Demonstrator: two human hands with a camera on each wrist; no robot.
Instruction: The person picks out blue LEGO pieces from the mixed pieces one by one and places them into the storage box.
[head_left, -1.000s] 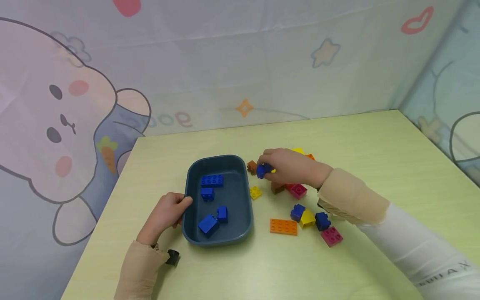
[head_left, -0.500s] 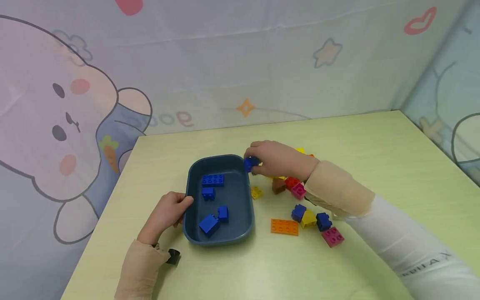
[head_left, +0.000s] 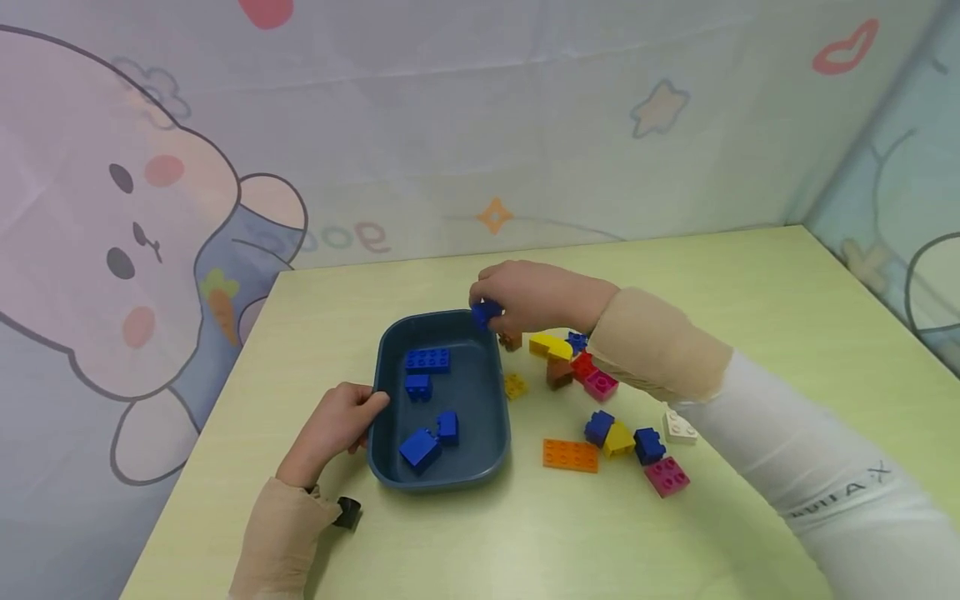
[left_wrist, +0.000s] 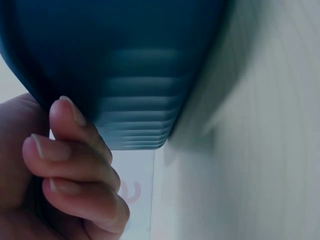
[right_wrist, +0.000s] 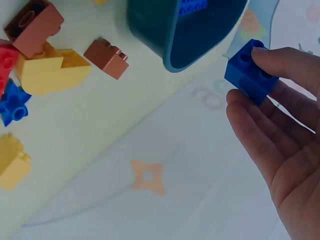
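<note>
My right hand (head_left: 531, 296) pinches a blue toy brick (right_wrist: 251, 71) between thumb and fingers, close over the far right corner of a dark blue plastic bin (head_left: 495, 450). On the bin's left side, my left hand (head_left: 341, 425) grips the rim, thumb on top; in the left wrist view its fingers (left_wrist: 75, 160) curl beneath the rim against the ribbed outer wall. Several blue bricks lie inside the bin, among them a long eight-stud brick (head_left: 427, 360) and a larger block (head_left: 420, 451).
Right of the bin lie loose bricks: a brown one (right_wrist: 106, 58), a yellow one (head_left: 551, 346), an orange plate (head_left: 571, 456), a magenta one (head_left: 667, 477), a white one (head_left: 680, 426) and a blue one (head_left: 649, 447). A patterned cloth (head_left: 570, 142) hangs behind the table.
My right hand has moved left and away from me with the blue brick, from among the loose bricks to the bin's far right corner. The left hand stays on the rim.
</note>
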